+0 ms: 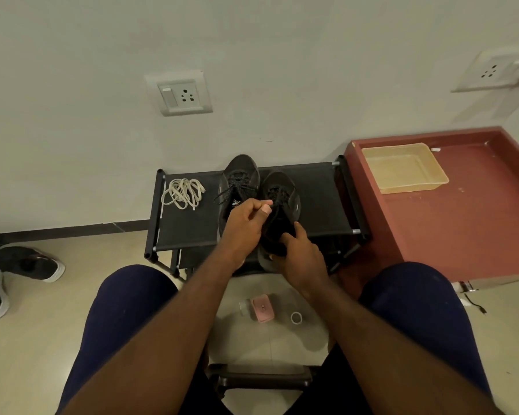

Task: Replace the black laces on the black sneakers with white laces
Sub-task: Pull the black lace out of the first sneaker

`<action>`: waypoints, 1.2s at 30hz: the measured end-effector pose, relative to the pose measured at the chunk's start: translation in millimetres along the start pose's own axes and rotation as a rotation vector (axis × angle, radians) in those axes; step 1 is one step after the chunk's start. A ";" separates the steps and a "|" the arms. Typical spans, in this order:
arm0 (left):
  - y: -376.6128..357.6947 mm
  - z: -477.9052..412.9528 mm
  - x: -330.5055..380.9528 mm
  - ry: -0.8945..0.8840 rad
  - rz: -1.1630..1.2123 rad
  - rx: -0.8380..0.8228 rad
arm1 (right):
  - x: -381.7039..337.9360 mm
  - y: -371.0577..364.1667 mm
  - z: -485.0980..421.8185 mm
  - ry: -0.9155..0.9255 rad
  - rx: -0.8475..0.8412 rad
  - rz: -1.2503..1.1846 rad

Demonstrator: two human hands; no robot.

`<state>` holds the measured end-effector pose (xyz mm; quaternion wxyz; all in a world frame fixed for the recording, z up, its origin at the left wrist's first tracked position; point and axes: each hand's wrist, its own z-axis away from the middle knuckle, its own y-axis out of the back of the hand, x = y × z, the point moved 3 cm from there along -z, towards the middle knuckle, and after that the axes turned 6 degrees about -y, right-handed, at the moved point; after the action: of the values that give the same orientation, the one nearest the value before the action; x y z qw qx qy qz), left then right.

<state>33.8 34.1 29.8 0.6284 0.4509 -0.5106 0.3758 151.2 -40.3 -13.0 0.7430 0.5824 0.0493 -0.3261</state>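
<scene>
Black mesh sneaker [285,187]: right hand [303,259] grips its heel, left hand [246,223] beside it pinches its black lace [277,196]; bundled white laces [182,193] lie left of both hands.

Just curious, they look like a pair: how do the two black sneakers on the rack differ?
The left sneaker lies untouched; the right sneaker is gripped at the heel by the right hand, with the left hand pinching its lace. The left sneaker sits nearer the wall. Both are black with black laces.
</scene>
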 end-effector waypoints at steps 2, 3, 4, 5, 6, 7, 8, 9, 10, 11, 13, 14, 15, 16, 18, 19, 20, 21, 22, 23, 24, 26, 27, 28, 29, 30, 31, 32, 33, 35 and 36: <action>0.5 9.5 -7.7 0.065 0.217 0.005 | -1.2 -1.9 3.9 -0.002 -0.006 0.026; 1.3 12.5 -11.6 0.083 0.284 0.014 | -1.8 -2.4 4.8 0.003 -0.001 0.034; 1.9 15.0 -14.3 0.098 0.344 0.018 | -1.9 -3.4 5.3 0.011 0.003 0.037; 2.6 16.4 -16.0 0.116 0.397 0.019 | -1.8 -4.1 5.7 0.020 0.007 0.034; 3.6 17.1 -16.2 0.134 0.429 0.022 | -1.1 -4.7 5.6 0.026 0.006 0.026; 5.1 16.8 -16.2 0.150 0.442 0.032 | 0.1 -5.1 5.5 0.031 0.006 0.018; 6.7 15.8 -15.5 0.164 0.445 0.046 | 1.4 -4.6 5.2 0.034 0.004 0.009; 9.0 14.7 -14.5 0.172 0.459 0.062 | 2.2 -3.9 5.0 0.039 0.002 0.001; 11.5 13.6 -12.7 0.177 0.483 0.081 | 2.5 -3.0 4.9 0.044 -0.001 -0.009; 14.0 12.2 -11.1 0.182 0.508 0.097 | 2.5 -2.3 4.6 0.047 -0.002 -0.024; 18.3 12.1 -9.4 0.202 0.510 0.108 | 1.8 0.3 4.4 0.031 0.010 -0.107; 19.8 13.2 -9.9 0.217 0.477 0.106 | 1.7 1.2 3.6 0.010 0.021 -0.194; 20.6 15.2 -11.7 0.235 0.426 0.103 | 1.7 2.3 1.9 -0.013 0.041 -0.303; 20.4 17.8 -14.4 0.255 0.366 0.098 | 2.3 3.7 -1.2 -0.037 0.076 -0.405; 18.7 23.9 -20.3 0.266 0.243 0.106 | 4.9 8.4 -11.5 -0.096 0.153 -0.543; 17.7 26.2 -22.9 0.246 0.174 0.120 | 7.0 11.1 -17.9 -0.131 0.174 -0.584; 16.7 27.8 -24.6 0.211 0.086 0.136 | 8.5 14.3 -24.2 -0.155 0.187 -0.612; 16.5 28.5 -25.1 0.161 -0.028 0.153 | 10.6 15.9 -31.3 -0.168 0.194 -0.631; 16.7 28.3 -25.2 0.105 -0.143 0.167 | 11.6 17.2 -37.0 -0.173 0.194 -0.645; 17.0 27.3 -24.3 0.052 -0.242 0.178 | 12.3 18.0 -42.5 -0.177 0.188 -0.657; 17.0 25.8 -23.4 0.009 -0.306 0.180 | 12.0 17.9 -47.5 -0.180 0.176 -0.661; 14.7 22.1 -21.4 -0.049 -0.373 0.153 | 9.7 18.5 -55.8 -0.179 0.159 -0.677; 13.3 19.6 -21.3 -0.066 -0.406 0.134 | 8.3 18.4 -59.1 -0.177 0.146 -0.692; 12.6 17.0 -20.6 -0.078 -0.444 0.115 | 6.4 19.5 -61.3 -0.175 0.129 -0.704; 12.1 13.6 -19.6 -0.089 -0.484 0.098 | 5.5 19.5 -64.5 -0.169 0.109 -0.714; 11.5 9.3 -19.1 -0.110 -0.526 0.085 | 3.8 20.0 -67.0 -0.162 0.081 -0.723; 10.7 4.8 -18.1 -0.139 -0.572 0.075 | 2.1 20.1 -69.9 -0.156 0.046 -0.735; 9.3 0.1 -17.8 -0.166 -0.614 0.064 | -0.2 19.9 -72.8 -0.149 0.006 -0.754; 7.1 -4.1 -17.0 -0.180 -0.650 0.048 | -3.2 20.4 -75.1 -0.140 -0.032 -0.776; 1.1 -11.3 -15.4 -0.171 -0.711 0.001 | -8.3 19.8 -80.5 -0.131 -0.122 -0.825; -1.8 -13.7 -14.7 -0.157 -0.736 -0.025 | -10.5 19.0 -81.8 -0.131 -0.165 -0.856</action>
<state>36.8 46.4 14.1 0.6857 0.6240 -0.3656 0.0831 178.4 39.7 -18.3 0.5865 0.4266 0.2647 -0.6356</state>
